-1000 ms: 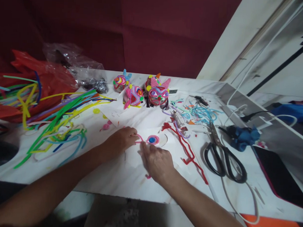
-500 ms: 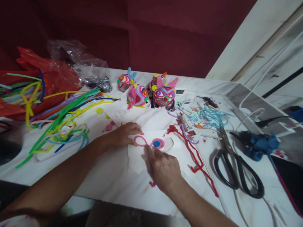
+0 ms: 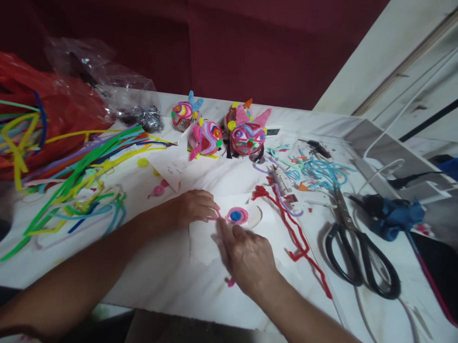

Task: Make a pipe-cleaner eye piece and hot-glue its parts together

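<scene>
My left hand (image 3: 197, 206) is closed over a pink pipe cleaner loop (image 3: 213, 218), its fingers together and covering most of the loop. From the other side, my right hand (image 3: 250, 257) presses an outstretched fingertip on the loop's right end, with its remaining fingers curled under. Both rest on a sheet of white paper (image 3: 206, 245). Just right of the loop lies an eye-shaped coil (image 3: 241, 215) of pink pipe cleaner with a blue centre. A white cut-out with a rounded end (image 3: 255, 217) shows beneath that coil.
Decorated pipe cleaner balls (image 3: 248, 140) stand at the back. Loose pipe cleaners (image 3: 72, 186) and a red plastic bag (image 3: 62, 105) spread over the left. Red pipe cleaners (image 3: 300, 236), a glue tube (image 3: 283, 181), large black-handled scissors (image 3: 347, 235) and a phone (image 3: 441, 274) lie on the right.
My left hand has shifted onto the pink loop, which was open to view before and is now mostly covered. The right hand stays nearly in place. The camera view has moved slightly.
</scene>
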Demonstrator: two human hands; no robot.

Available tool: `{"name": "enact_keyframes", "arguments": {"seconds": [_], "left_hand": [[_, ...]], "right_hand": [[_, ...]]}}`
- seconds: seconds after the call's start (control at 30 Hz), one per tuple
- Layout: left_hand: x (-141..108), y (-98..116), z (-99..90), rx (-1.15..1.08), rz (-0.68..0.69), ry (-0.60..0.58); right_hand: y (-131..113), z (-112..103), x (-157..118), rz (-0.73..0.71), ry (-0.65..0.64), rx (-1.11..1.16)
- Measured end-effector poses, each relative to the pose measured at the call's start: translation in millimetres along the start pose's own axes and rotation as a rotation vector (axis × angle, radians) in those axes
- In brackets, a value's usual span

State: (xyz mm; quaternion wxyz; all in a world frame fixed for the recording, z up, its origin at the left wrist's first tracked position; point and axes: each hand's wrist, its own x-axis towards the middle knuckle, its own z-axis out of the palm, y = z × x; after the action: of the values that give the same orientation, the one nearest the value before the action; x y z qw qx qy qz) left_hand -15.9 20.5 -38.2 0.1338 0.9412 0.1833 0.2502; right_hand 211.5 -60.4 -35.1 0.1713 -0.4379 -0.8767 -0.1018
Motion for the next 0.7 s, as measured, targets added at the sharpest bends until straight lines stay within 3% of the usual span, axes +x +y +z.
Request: {"name": "enact_keyframes", "arguments": {"seconds": [0.3, 0.43, 0.7], "left_hand": [[2.0, -0.3, 2.3, -0.014, 0.051, 0.031], [0.2, 2.1, 2.8, -0.034, -0.009, 0.016], [-1.0, 0.4, 2.7, -0.049, 0.015, -0.006]], "right_hand": [[0.1, -1.3, 0.1, 0.004, 0.014, 0.003], [0.2, -1.3, 0.1, 0.002, 0.016, 0.003], [4.5, -5.1, 0.2, 0.007, -0.048, 0.041]]}}
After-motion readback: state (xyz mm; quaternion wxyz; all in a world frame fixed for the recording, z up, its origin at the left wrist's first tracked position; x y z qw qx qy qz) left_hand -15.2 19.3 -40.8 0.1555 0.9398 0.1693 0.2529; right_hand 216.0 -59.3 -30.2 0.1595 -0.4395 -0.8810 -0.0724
